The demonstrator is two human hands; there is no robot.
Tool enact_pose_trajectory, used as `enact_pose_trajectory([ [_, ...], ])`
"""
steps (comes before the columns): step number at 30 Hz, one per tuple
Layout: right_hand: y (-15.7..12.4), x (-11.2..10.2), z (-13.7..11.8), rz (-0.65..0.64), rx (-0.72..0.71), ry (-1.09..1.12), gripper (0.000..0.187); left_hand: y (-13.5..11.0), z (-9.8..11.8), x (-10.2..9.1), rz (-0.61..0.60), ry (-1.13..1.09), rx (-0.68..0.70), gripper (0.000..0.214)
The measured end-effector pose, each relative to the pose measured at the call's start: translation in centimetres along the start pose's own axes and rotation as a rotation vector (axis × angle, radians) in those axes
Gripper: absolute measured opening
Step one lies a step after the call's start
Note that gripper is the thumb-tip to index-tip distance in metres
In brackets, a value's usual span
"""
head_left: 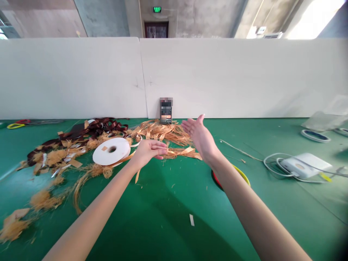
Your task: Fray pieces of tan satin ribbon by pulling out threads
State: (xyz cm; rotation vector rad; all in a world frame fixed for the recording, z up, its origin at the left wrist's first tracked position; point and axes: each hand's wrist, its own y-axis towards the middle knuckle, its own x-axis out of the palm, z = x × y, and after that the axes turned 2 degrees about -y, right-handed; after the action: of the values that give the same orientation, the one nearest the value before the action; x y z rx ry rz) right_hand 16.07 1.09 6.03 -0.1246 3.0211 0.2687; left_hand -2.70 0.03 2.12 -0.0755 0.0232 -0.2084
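Note:
My left hand [149, 151] has its fingers pinched together on a golden-orange ribbon [187, 151]. The ribbon stretches from the fingertips to the right, and a narrow tail of it hangs below the hand. Just left of this hand lies a white spool [108, 152] with a hole in the middle. My right hand [201, 137] is raised with the palm turned left, fingers stretched out and thumb up; nothing is in it. Between and beyond the hands spreads a pile of frayed orange ribbon strands [171, 132].
A phone [166, 112] leans upright against the white partition [217, 76]. Dark brown ribbon [108, 127] and frayed scraps [43, 199] cover the left side. Yellow-handled scissors [16, 125] lie far left. At right are a white charger [307, 165] with cables and a yellow-red ring [243, 175].

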Motion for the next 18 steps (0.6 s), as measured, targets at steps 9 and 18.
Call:
enact_pose_trajectory([
  [9,-2.2,-0.3,-2.0,-0.968,0.517,0.06,0.106,1.1,-0.3,-1.3,0.122,-0.057,0.158,0.031],
  [18,0.1,0.4,1.2,0.025,0.196,-0.082,0.091,-0.1,-0.1,-0.8,-0.023,-0.017,0.008,0.034],
])
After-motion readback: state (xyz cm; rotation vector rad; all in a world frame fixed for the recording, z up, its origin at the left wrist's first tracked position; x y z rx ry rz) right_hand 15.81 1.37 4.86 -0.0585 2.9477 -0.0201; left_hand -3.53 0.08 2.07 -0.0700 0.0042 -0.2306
